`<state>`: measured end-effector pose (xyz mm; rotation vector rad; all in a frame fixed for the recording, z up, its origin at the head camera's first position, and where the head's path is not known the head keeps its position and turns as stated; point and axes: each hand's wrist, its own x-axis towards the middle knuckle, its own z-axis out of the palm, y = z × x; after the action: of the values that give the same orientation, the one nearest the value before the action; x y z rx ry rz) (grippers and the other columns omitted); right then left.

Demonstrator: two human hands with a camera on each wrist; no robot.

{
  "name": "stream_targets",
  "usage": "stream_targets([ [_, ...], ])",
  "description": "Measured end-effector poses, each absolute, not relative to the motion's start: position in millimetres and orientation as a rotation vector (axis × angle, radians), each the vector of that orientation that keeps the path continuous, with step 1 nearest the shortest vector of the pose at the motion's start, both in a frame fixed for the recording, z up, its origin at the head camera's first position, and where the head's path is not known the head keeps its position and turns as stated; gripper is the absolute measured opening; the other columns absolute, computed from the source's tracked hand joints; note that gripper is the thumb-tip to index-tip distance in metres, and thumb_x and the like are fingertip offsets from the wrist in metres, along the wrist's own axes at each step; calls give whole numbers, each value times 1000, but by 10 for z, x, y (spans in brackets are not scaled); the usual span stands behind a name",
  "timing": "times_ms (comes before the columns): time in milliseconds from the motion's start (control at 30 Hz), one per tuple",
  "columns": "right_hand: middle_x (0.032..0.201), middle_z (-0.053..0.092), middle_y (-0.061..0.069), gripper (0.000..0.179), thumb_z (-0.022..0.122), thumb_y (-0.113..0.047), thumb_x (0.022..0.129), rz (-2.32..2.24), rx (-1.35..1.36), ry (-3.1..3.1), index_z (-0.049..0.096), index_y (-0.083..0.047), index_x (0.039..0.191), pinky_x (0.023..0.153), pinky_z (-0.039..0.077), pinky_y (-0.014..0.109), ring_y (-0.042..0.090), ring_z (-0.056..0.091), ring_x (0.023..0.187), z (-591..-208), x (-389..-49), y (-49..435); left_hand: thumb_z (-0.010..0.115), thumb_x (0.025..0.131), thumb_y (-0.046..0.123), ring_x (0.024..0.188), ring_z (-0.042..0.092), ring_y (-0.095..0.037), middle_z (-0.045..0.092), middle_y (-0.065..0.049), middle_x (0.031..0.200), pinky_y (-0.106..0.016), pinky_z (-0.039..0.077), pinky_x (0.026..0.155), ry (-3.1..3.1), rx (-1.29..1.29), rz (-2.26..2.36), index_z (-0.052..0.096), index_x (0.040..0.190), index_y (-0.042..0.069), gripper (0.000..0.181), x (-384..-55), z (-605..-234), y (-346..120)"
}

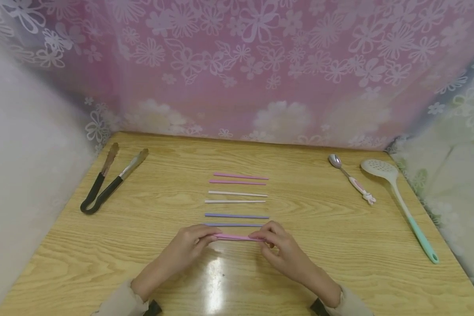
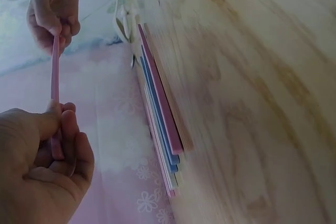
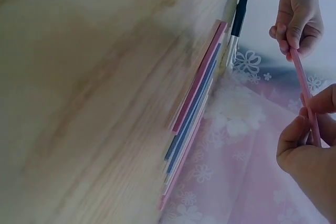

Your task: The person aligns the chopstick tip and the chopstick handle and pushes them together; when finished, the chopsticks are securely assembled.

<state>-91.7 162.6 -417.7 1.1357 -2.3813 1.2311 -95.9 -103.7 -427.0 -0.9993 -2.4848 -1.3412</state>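
A pink chopstick (image 1: 235, 237) is held raised over the table, level between both hands. My left hand (image 1: 185, 245) pinches one end between thumb and fingers; my right hand (image 1: 286, 252) pinches the other end. In the left wrist view, a second pink chopstick (image 2: 160, 93) lies on the table, and the raised one overlaps it in the head view. Just beyond lie two blue chopsticks (image 1: 237, 216), side by side. Two white chopsticks (image 1: 237, 202) come after them, then another pink pair (image 1: 238, 182) farthest back, all roughly parallel.
Black-handled tongs (image 1: 106, 191) lie spread at the left of the wooden table (image 1: 162, 175). On the right are a spoon (image 1: 353, 180) with a rabbit-tipped handle and a slotted skimmer (image 1: 403, 197) with a mint-green grip. A floral pink curtain (image 1: 237, 79) hangs behind the table.
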Motion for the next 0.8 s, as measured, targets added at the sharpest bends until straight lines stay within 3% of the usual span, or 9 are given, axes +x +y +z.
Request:
stream_targets([
  [267,91,58,0,29,62,14,77,1200,1053,-2511,71,-2,100,64,49,21,8,49,78,-4240,-864,1675,59,90,-3,81,59,-11,64,-8,100,-17,52,70,-2620,-1084,-1304,66,108,-3,20,-947,-4290,-1115],
  [433,91,63,0,29,65,15,75,1223,1015,-2619,71,-3,97,69,52,20,11,54,81,-4313,-844,1698,57,92,2,89,58,-12,61,-3,103,-22,52,80,-2824,-1069,-1291,65,115,1,24,-896,-4294,-1145],
  [800,86,65,-1,16,66,3,80,1112,1024,-2841,70,-4,94,71,50,21,7,54,81,-4418,-862,1692,66,87,7,93,60,-16,69,-1,99,-33,51,84,-2995,-968,-1159,70,102,7,16,-858,-4400,-1090],
])
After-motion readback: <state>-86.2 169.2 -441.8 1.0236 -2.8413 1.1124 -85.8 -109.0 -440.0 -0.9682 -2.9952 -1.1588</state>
